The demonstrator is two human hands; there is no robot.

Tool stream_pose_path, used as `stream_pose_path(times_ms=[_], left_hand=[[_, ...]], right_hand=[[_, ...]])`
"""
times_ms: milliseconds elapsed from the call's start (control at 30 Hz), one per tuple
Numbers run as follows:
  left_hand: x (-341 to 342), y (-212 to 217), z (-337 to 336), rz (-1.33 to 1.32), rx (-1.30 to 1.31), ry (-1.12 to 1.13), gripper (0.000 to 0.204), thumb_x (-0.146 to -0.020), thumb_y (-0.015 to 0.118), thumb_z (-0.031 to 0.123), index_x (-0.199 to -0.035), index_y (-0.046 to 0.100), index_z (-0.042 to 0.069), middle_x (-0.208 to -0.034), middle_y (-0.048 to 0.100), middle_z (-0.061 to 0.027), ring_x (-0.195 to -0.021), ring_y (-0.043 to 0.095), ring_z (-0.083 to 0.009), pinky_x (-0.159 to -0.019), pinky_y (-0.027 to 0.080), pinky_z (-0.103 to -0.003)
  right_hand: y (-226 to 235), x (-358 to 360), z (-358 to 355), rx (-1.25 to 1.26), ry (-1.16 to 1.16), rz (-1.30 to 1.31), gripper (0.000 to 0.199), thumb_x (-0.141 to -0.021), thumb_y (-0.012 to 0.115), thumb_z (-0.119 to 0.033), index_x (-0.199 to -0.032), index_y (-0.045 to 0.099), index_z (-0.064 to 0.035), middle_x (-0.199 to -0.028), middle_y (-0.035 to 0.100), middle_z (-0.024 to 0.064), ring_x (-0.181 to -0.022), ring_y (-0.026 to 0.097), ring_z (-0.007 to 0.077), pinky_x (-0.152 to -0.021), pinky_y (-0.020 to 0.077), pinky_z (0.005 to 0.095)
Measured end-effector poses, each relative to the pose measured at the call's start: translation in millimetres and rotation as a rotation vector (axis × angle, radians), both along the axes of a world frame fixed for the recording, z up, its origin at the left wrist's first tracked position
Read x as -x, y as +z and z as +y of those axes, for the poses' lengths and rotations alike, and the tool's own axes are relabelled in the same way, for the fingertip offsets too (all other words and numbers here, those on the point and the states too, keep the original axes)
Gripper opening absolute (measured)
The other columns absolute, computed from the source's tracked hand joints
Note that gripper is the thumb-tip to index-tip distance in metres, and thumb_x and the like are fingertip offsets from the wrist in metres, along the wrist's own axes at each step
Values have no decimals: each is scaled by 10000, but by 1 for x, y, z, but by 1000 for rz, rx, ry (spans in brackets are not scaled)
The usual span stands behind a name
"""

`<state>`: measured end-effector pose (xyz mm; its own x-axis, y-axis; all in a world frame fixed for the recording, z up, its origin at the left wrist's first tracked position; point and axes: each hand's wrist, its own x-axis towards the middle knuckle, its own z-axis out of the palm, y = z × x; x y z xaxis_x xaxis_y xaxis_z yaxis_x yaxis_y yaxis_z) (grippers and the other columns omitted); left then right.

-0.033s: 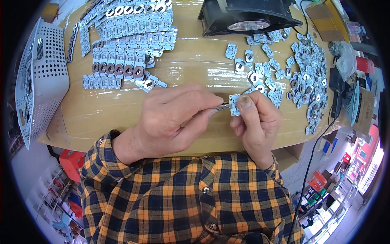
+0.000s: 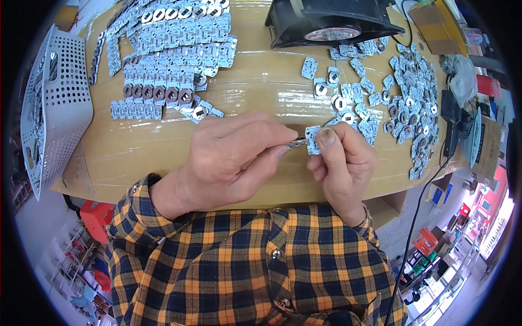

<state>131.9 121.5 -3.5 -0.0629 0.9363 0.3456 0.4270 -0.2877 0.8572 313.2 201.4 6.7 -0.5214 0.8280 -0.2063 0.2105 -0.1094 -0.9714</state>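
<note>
Tabletop: one glossy yellow-brown board [image 2: 261,81] is lying under one black square-framed fan [image 2: 337,24], your landmark.
Plate in hand: one small rectangular pale-blue and silver plate [image 2: 312,142] is standing between your hands, nearer you than the fan.
Right hand: your right hand [image 2: 348,163] is pinching that plate's right side, thumb pressing against curled fingers.
Left hand: your left hand [image 2: 234,157] is holding one narrow shiny metallic piece [image 2: 297,143] in a thumb-and-forefinger pinch, nearly closed; I cannot tell whether it is touching the plate.
Handling: the plate is probably feeling light, stiff and slightly slippery; holding it by its edges is likely sparing its marked face, perhaps fragile.
Counts: six brown round discs [image 2: 172,95] are sitting in one row, left of the fan; one white perforated plastic basket [image 2: 68,98] is standing farther left; loose blue-silver plates [image 2: 416,127] are overlapping below the fan's right side, too tangled for counting.
</note>
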Motion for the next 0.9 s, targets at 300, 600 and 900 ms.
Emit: stream_pose_path(times_ms=[300, 600, 900], left_hand=[[-2, 0, -2, -603, 353, 52, 132, -851, 669, 21, -968, 663, -41, -827, 682, -57, -696, 629, -77, -584, 477, -201], [10, 7, -6, -635, 376, -138, 116, -851, 678, 22, -953, 665, -31, -842, 685, -55, -651, 615, -45, -580, 474, -178], [18, 4, -3, -384, 256, -145, 93, -837, 682, 24, -920, 679, -18, -825, 678, -39, -657, 601, -39, -575, 446, -176]], right_hand=[[-2, -12, 3, -646, 23, -295, 88, -909, 617, -43, -860, 631, 29, -634, 534, 85, -525, 517, 171, -496, 395, 287], [12, -7, 12, -335, 429, 3, 171, -932, 617, -100, -826, 632, 33, -639, 563, 71, -531, 538, 161, -503, 406, 287], [3, -2, 13, -369, 389, -25, 337, -972, 571, -246, -773, 619, 22, -631, 580, 21, -476, 495, 60, -435, 348, 201]])
